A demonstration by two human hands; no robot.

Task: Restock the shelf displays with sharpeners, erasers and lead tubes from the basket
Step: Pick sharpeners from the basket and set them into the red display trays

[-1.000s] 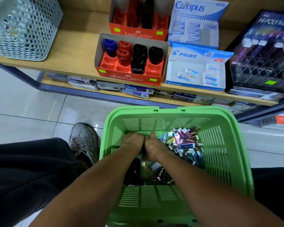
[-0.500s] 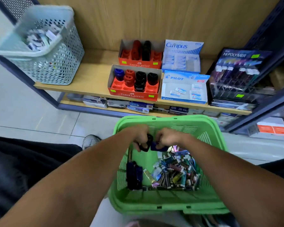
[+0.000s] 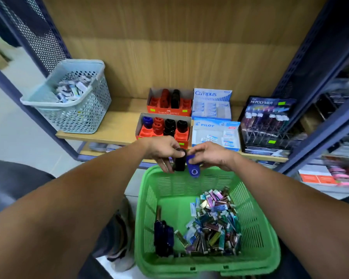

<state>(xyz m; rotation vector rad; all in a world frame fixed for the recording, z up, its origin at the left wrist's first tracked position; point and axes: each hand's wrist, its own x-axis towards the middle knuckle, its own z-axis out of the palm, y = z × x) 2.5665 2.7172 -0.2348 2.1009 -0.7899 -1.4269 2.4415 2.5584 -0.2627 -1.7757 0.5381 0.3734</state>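
Two hands meet above the far rim of the green basket (image 3: 208, 267). Left hand (image 3: 163, 149) pinches one black sharpener (image 3: 179, 161); right hand (image 3: 211, 155) pinches one blue sharpener (image 3: 193, 168) touching it. Beyond the basket, the front red tray (image 3: 163, 128) holds one blue, two red, three black sharpeners.

Both forearms are bare to the edge of the view, with no sleeves, watch or bracelet showing. Dark trousers (image 3: 12, 178) cover the leg at left. A worn grey sneaker (image 3: 122, 238) shows beneath.
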